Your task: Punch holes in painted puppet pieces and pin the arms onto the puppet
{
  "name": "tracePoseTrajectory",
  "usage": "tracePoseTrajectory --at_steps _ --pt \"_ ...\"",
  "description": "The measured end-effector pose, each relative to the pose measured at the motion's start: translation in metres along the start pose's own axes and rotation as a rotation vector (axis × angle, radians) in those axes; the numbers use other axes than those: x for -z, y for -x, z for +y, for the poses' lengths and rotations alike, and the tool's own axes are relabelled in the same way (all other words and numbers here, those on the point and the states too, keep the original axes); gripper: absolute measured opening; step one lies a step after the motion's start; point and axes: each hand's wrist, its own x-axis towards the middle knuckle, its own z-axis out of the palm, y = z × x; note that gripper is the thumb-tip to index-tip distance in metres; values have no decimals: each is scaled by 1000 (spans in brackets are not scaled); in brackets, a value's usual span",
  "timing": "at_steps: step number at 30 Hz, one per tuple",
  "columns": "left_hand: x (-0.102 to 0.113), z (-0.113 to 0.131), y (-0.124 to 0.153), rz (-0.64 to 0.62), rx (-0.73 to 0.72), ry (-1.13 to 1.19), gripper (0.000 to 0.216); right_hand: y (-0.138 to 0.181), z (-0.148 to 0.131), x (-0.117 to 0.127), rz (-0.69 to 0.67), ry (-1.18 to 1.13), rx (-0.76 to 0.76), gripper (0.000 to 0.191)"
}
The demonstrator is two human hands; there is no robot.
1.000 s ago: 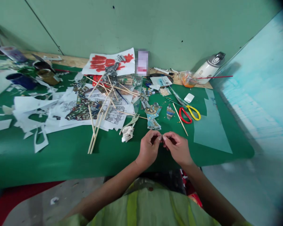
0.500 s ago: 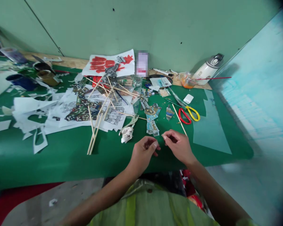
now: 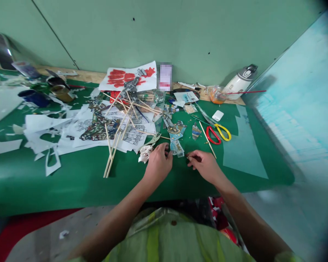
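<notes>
My left hand [image 3: 159, 163] reaches forward over the green table cover [image 3: 79, 182], its fingers curled beside a blue painted cut-out piece [image 3: 177, 147] and just right of a crumpled white scrap [image 3: 144, 153]. Whether it grips anything is hidden by the hand itself. My right hand [image 3: 205, 165] rests on the cover to the right, thumb and fingers pinched on a small thin object I cannot make out. A thin wooden stick [image 3: 207, 139] lies just beyond it.
Scissors with red and yellow handles [image 3: 218, 133] lie behind my right hand. Bamboo sticks [image 3: 112, 145], printed sheets [image 3: 131, 131] and white paper offcuts [image 3: 38, 134] spread to the left. Paint cups [image 3: 60, 92] stand at far left, a white bottle [image 3: 240, 82] against the wall.
My hands, which were pinched together in front of me, have parted. The left hand moved forward toward the blue cut-out piece. The right hand shifted slightly forward and stays pinched.
</notes>
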Motion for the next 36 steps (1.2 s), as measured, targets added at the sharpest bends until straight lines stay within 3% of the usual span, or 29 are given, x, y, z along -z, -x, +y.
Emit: tracePoseTrajectory --at_steps 3,8,14,21,26,36 --pt "-3 0 -8 -54 180 237 23 -1 -4 -4 -32 -148 -78 16" --pt "-3 10 -13 -80 461 634 32 -4 -2 -10 19 -271 -17 18" --pt "1 32 0 -218 704 1056 9 -4 0 -5 15 -242 24 15" --pt "-7 39 -12 -214 906 1019 16 -4 2 4 12 32 232 8" --pt "-16 37 -20 -309 908 1036 12 -9 10 4 124 187 457 12" --pt "-17 40 -20 -365 871 1040 5 -14 13 2 208 140 486 10"
